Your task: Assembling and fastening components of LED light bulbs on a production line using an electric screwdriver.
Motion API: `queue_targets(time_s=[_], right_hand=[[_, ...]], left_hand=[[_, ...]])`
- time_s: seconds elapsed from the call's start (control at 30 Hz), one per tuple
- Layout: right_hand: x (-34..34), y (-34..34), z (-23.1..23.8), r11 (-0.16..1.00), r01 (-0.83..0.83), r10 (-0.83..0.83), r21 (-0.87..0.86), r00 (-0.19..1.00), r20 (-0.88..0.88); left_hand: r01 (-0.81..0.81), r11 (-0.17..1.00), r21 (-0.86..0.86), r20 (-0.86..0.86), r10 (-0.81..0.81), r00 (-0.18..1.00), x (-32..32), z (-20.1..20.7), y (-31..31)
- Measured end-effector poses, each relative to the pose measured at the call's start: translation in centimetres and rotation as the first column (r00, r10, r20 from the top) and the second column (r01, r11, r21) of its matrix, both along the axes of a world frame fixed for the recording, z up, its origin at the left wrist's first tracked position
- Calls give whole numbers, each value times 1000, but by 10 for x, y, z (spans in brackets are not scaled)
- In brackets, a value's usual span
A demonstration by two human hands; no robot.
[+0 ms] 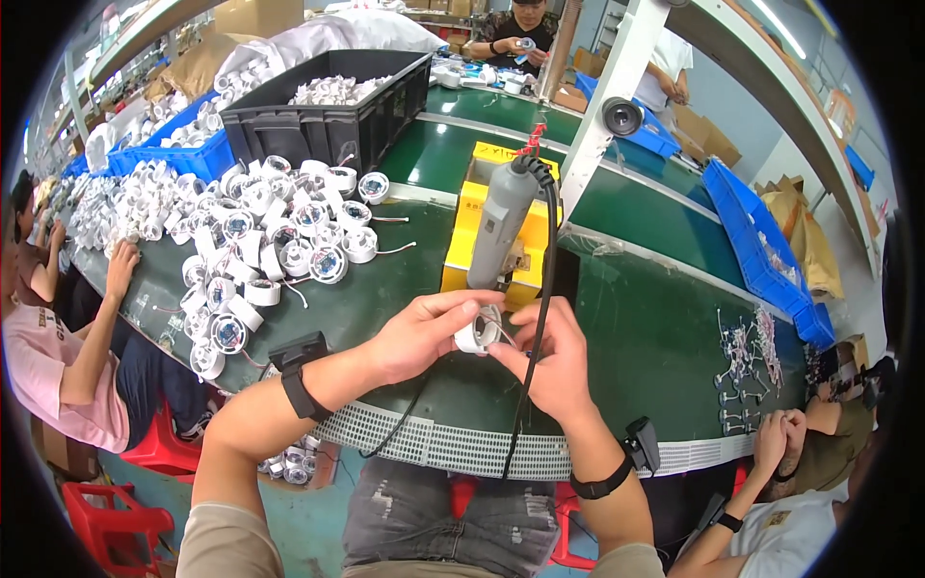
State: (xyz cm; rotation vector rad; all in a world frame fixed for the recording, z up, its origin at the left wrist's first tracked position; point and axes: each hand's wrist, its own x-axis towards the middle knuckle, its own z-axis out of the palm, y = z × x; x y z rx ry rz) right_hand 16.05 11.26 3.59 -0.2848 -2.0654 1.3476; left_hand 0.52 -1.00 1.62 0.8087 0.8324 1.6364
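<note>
In front of me, my left hand (429, 332) grips a small white round plastic housing (472, 339) between thumb and fingers, its open side toward my right hand. My right hand (551, 358) is closed at the housing's right edge, its thumb and fingertips touching there. Thin wires show at the housing's opening; whether the right fingers pinch them I cannot tell. Just beyond both hands, a grey cylindrical tool (503, 223) stands upright against a yellow stand (469, 217). Its black cable (541, 318) hangs down in front of my right hand.
Many white round housings with circuit boards (289, 231) are heaped at left. Behind them stand a black crate (385, 111) and a blue bin (198, 159). Small wired parts (742, 371) lie at right, near a blue tray (742, 226). Co-workers sit on both sides.
</note>
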Motion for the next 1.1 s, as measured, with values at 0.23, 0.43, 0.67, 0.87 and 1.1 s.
queue_targets(time_s=[0.23, 0.43, 0.67, 0.87, 1.1], right_hand=[[6, 9, 11, 719, 236, -150, 654, 971, -186], [4, 9, 5, 628, 341, -154, 699, 936, -318], [3, -1, 9, 762, 240, -110, 601, 963, -245], [2, 7, -2, 547, 397, -190, 737, 916, -353], [9, 7, 9, 980, -56, 76, 193, 992, -98]], left_hand=[[-121, 992, 25, -30, 122, 992, 8, 3, -2], [-154, 987, 37, 37, 152, 988, 11, 4, -3], [-171, 982, 85, 98, 163, 982, 11, 8, -5], [-146, 984, 98, 81, 139, 987, 10, 8, -6], [-206, 950, 235, -78, 230, 970, 9, 7, -5]])
